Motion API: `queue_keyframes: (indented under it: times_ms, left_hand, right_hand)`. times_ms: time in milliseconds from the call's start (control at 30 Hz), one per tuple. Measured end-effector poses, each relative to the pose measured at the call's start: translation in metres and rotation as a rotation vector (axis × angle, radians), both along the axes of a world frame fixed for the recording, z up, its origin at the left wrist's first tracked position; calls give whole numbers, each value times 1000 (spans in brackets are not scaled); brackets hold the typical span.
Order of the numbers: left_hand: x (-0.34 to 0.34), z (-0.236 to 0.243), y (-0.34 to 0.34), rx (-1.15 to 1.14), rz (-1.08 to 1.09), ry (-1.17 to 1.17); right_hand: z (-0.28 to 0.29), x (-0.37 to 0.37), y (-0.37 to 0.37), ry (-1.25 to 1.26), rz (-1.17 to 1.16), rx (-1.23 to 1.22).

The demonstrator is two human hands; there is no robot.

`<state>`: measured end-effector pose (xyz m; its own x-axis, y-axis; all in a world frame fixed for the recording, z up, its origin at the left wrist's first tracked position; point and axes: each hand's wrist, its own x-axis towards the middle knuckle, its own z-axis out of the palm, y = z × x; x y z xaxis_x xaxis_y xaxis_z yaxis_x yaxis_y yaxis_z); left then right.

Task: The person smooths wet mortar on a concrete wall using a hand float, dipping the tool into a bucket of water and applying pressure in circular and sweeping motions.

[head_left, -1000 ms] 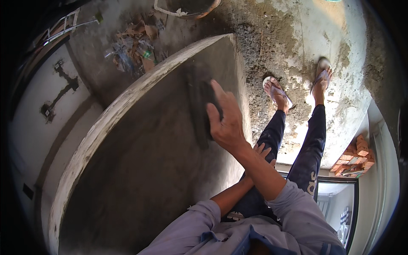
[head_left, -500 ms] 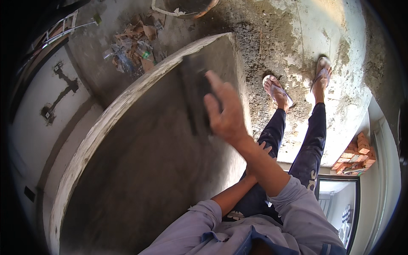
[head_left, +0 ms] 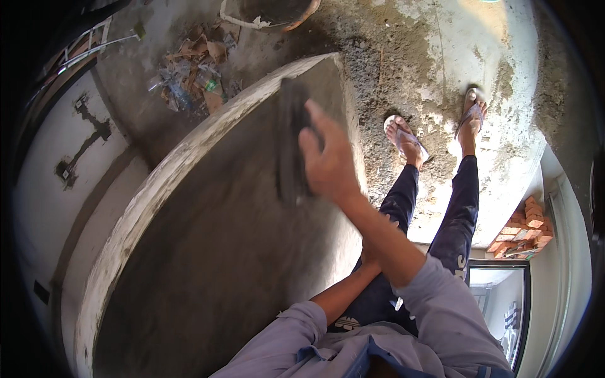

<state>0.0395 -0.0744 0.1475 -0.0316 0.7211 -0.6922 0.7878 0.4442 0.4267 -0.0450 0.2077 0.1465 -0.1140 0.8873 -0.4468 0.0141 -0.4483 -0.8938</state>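
My right hand (head_left: 329, 165) is closed on a dark, long, flat float (head_left: 288, 145), its fingertips along the tool's near edge; motion blurs both. The float lies on the dark grey, smeared plaster surface (head_left: 201, 264) of a low wall with a pale, rough rim (head_left: 157, 170). Behind my right forearm, my left hand (head_left: 378, 249) rests against my dark trouser leg (head_left: 397, 195), mostly hidden, with some spread fingertips showing.
Cardboard and plastic scraps (head_left: 195, 75) lie beyond the wall. A round container (head_left: 268, 19) is at the top. My sandalled feet (head_left: 406, 138) stand on mottled concrete. Stacked red bricks (head_left: 523, 230) and a framed doorway (head_left: 495, 277) are at the right, a patched white wall (head_left: 69, 208) at left.
My right hand and the float have moved up the plastered surface, toward its far rim, since a second ago. My left hand is more hidden by the right forearm.
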Motion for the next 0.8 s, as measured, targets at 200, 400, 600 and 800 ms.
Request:
queue_keyframes:
  times_ms: [200, 400, 600, 800]
  left_hand:
    - [9, 5, 24, 14, 182, 16]
    - [6, -4, 3, 27, 63, -34]
    - [10, 2, 24, -246, 364, -94]
    - [2, 25, 69, -338, 423, 75]
  right_hand:
    - [44, 32, -28, 53, 21, 101]
    - [10, 8, 3, 20, 48, -31]
    - [71, 96, 7, 168, 449, 252]
    - [-82, 236, 203, -605, 406, -2]
